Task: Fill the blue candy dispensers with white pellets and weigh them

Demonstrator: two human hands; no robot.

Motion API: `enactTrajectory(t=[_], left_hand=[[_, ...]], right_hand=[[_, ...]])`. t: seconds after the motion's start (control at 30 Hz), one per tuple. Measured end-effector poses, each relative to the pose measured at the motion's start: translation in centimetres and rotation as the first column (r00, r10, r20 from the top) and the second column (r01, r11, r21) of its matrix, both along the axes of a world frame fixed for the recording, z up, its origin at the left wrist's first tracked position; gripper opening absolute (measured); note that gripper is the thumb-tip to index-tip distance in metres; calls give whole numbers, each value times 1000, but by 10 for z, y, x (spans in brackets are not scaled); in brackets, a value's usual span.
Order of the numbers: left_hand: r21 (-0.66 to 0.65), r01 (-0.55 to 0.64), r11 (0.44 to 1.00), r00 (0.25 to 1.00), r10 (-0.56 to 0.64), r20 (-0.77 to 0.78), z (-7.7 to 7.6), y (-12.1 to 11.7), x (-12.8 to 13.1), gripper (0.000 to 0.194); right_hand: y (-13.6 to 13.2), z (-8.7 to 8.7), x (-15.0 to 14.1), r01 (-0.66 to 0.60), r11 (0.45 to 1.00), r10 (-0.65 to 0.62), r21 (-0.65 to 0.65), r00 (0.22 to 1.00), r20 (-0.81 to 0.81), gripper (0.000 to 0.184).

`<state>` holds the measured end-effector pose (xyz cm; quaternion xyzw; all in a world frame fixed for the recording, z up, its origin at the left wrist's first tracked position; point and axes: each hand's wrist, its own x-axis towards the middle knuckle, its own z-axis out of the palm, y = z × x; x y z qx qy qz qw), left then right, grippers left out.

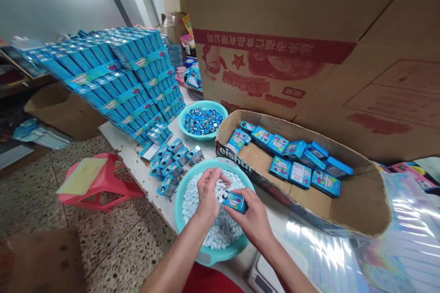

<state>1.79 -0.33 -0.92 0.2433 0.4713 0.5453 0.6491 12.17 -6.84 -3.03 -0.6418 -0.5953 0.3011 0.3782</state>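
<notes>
Smooth turquoise plastic basin [206, 252] – matt white tablets [220, 231] inside. Rough brown cardboard tray [357, 201] right, glossy printed blue boxes [302, 174] within – speckled stone floor [113, 233] left.

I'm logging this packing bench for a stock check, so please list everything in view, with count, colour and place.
Small tablets: too many to count, white, in the near basin.
Near basin: one, teal, table edge under the hands.
Far basin: one, teal, holding shiny blue round pieces.
Open small boxes: about ten, blue, left of the near basin.
Stacked cartons: many, blue, far left of the table.
Cardboard tray: one, brown, right, holding about a dozen closed blue boxes.
Large carton: one, brown with red print, behind.
Stool: one, red, on the floor.
Left hand: in the tablets.
Right hand: grip on one blue box.
</notes>
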Motion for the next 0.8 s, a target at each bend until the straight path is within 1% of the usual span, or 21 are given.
enactTrajectory(t=[0.23, 0.37, 0.53, 0.7, 0.8], left_hand=[[12, 12, 1000, 1000, -12, 5, 5, 1, 2, 29], [28, 22, 999, 999, -21, -34, 4, 1, 3, 29], [32, 13, 999, 999, -12, -37, 7, -1, 3, 23], [126, 17, 992, 996, -6, -89, 12, -5, 5, 22], [94, 15, 996, 997, -7, -82, 10, -5, 6, 21]], right_hand=[[2, 2, 1, 18, 1000, -18, 21, 1000, -9, 26], [3, 0, 1, 21, 1000, -21, 20, 999, -29, 26], [2, 2, -1, 39, 998, -37, 39, 998, -40, 23], [0, 6, -1, 54, 991, -48, 119, 998, -52, 27], [2, 2, -2, 55, 994, -48, 95, 996, -73, 24]])
